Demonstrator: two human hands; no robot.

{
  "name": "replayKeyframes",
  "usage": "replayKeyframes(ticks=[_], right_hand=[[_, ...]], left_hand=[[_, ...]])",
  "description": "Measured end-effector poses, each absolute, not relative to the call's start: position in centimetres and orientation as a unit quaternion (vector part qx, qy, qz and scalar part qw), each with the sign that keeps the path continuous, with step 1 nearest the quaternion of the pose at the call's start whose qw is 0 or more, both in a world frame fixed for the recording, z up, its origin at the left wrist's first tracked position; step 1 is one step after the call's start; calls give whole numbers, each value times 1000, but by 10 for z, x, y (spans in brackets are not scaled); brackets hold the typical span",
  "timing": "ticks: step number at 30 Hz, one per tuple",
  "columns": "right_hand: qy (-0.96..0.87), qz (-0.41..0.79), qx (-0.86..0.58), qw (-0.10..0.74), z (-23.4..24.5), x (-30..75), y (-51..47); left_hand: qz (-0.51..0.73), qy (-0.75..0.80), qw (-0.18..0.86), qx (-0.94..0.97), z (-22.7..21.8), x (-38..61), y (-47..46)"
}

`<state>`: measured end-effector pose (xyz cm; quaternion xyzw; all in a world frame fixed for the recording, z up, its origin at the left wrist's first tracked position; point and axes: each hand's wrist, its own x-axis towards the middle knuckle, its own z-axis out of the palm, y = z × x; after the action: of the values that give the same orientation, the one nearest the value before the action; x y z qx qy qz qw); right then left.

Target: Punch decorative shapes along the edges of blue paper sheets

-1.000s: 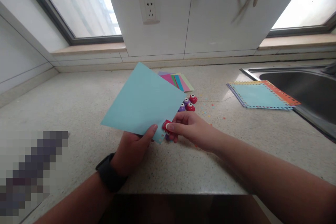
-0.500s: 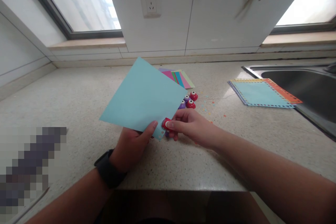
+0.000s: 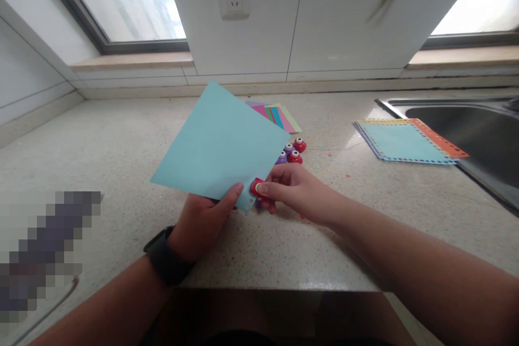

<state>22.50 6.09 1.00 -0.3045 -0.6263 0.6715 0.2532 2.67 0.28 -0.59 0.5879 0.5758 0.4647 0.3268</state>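
the left hand (image 3: 203, 221) pinches a blue sheet (image 3: 219, 146) at its near corner, thumb on top and fingers under. the sheet is lifted off the counter (image 3: 121, 146) and tilts up and away from that grip. the right hand (image 3: 294, 189) is closed round a small red punch (image 3: 256, 188) with the thumb pressed on its top. the punch bites the sheet's edge just right of the left thumb, so the two grips almost touch. a few small holes seem to show along that edge near the corner.

to punch well, the left grip should probably stay this close to the punch, since thin paper flexes and can slip askew in the slot. the edge wants to sit fully home in the slot before the thumb squeezes. a straight, firm press should cut cleaner than a slow one. judging each gap from the last hole would keep the row even.

just beyond the right grip lie spare punches (image 3: 292, 152), red and purple, with a fan of coloured paper (image 3: 279, 118) behind them. paper bits (image 3: 324, 165) dot the counter nearby. well to the right of the grip, punched sheets (image 3: 405, 140) lie beside the sink (image 3: 466, 124).
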Motion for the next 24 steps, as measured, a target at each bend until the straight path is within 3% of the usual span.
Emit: replayKeyframes(ticks=[24], right_hand=[[-628,670,-304,254,20,222,59]], left_hand=[[465,576,318,592,-9,26,3]])
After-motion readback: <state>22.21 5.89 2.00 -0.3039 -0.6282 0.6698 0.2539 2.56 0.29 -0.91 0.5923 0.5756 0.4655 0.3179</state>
